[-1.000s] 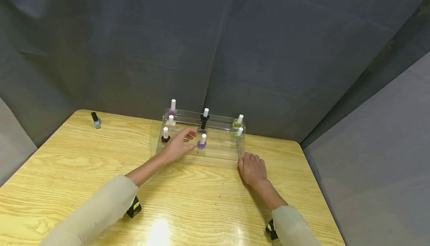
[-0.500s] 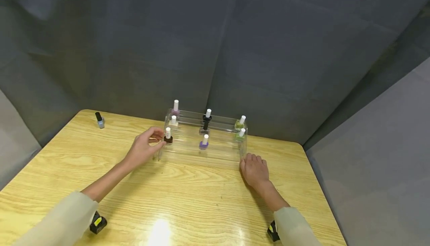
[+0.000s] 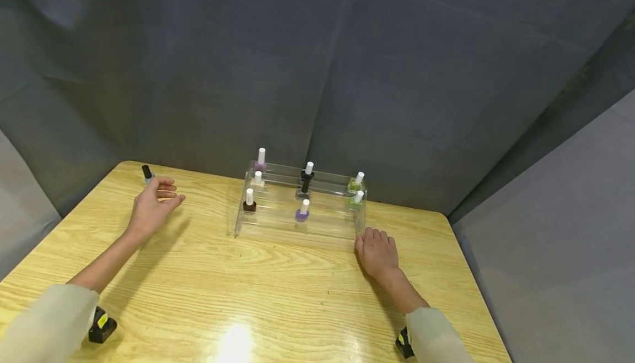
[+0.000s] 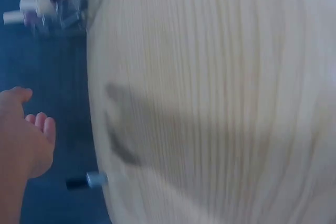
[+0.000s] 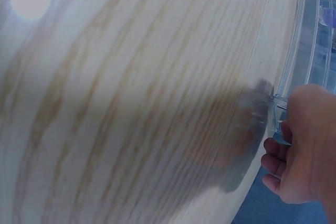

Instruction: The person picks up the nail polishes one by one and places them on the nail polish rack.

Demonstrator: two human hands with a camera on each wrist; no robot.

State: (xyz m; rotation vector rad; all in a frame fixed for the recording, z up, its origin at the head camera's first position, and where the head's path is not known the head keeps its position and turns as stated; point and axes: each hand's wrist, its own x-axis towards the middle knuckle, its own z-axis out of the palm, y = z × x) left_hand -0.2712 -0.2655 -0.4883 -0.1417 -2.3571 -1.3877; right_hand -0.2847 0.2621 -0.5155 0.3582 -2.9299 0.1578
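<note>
My left hand (image 3: 151, 209) hovers over the table's left part with its fingers loosely bent and nothing between them. Just beyond its fingers stands a light-blue nail polish bottle (image 4: 96, 179) with a black cap (image 3: 146, 171), partly hidden by the hand in the head view. My right hand (image 3: 377, 253) grips the front right corner of a clear tiered display rack (image 3: 278, 232), its fingers curled in the right wrist view. On the rack's tiers are several nail polish bottles, among them a purple one (image 3: 302, 215), a dark one (image 3: 249, 206) and a green one (image 3: 355, 203).
The wood-grain table (image 3: 278, 291) reaches back to a dark grey curtain (image 3: 223, 76). A pale grey panel (image 3: 560, 214) stands past its right edge. Black wrist devices, one at the left sleeve (image 3: 101, 325), sit on both forearms.
My left hand has moved left, from over the rack's middle past its left end to beside the light-blue bottle. The right hand has stayed at the rack's corner.
</note>
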